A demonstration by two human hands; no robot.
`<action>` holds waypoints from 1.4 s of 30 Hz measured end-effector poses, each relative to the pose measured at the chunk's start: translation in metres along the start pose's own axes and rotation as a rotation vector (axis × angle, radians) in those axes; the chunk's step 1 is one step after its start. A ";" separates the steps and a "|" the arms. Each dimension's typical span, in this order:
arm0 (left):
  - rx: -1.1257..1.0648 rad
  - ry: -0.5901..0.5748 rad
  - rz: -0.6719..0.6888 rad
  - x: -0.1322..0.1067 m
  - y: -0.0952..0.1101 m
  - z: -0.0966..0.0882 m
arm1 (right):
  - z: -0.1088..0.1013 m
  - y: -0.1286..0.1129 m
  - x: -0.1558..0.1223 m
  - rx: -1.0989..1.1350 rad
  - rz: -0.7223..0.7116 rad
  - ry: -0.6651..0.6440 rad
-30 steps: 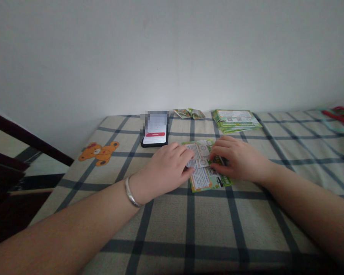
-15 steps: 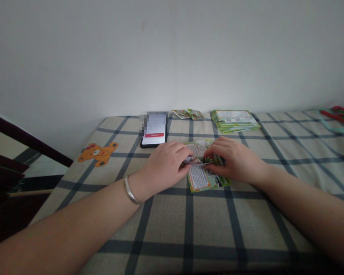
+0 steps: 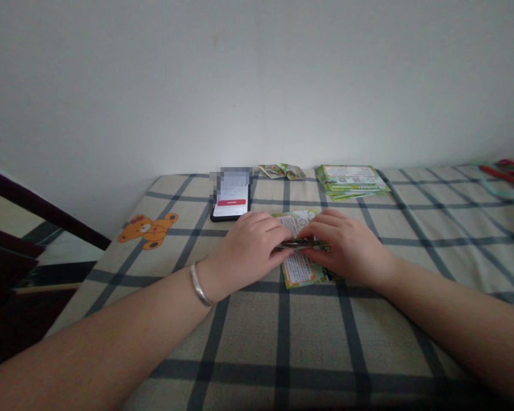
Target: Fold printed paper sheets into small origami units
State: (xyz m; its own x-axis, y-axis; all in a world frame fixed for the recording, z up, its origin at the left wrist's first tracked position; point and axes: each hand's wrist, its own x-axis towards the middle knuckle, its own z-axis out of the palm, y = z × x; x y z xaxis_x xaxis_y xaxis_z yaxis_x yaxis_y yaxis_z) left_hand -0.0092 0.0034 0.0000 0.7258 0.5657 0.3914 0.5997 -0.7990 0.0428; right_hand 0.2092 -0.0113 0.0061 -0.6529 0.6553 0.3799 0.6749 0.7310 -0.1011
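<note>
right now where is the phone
In the head view, the phone lies left of centre on the checked cloth, just beyond the left hand. The teddy bear picture is to its left and a crumpled green piece to its right.

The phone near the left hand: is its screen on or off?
On: the phone has a brightly lit screen showing a red bar.

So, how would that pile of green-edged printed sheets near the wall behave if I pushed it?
The pile would probably slide apart rather than move as one block: its lower sheets stick out unevenly in front. It seems unlikely to roll or tip, lying low and flat on the checked cloth. Single sheets look thin, so may bend.
</note>
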 end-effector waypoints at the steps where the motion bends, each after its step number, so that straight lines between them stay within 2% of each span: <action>1: 0.000 0.010 0.005 0.000 0.000 0.000 | 0.000 -0.001 0.000 -0.018 -0.002 0.005; 10: 0.100 0.029 0.084 0.001 0.002 -0.004 | 0.002 -0.005 0.001 -0.043 -0.047 0.063; 16: 0.159 0.050 0.074 0.002 0.003 -0.005 | -0.001 -0.006 0.003 -0.121 -0.037 -0.016; 24: 0.193 0.049 0.085 0.002 0.003 -0.006 | -0.001 -0.006 0.005 -0.143 -0.056 -0.018; 33: 0.143 0.089 -0.025 0.000 -0.004 -0.005 | -0.005 0.009 -0.001 -0.097 0.032 0.035; 42: 0.094 0.112 -0.099 0.002 -0.008 -0.005 | -0.008 0.011 -0.004 -0.074 0.029 0.099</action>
State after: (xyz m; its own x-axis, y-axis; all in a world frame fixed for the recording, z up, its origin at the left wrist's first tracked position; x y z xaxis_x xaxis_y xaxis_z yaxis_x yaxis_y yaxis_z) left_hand -0.0144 0.0097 0.0046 0.6225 0.6108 0.4894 0.6995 -0.7146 0.0021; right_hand 0.2219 -0.0076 0.0112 -0.5980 0.6510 0.4675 0.7186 0.6938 -0.0469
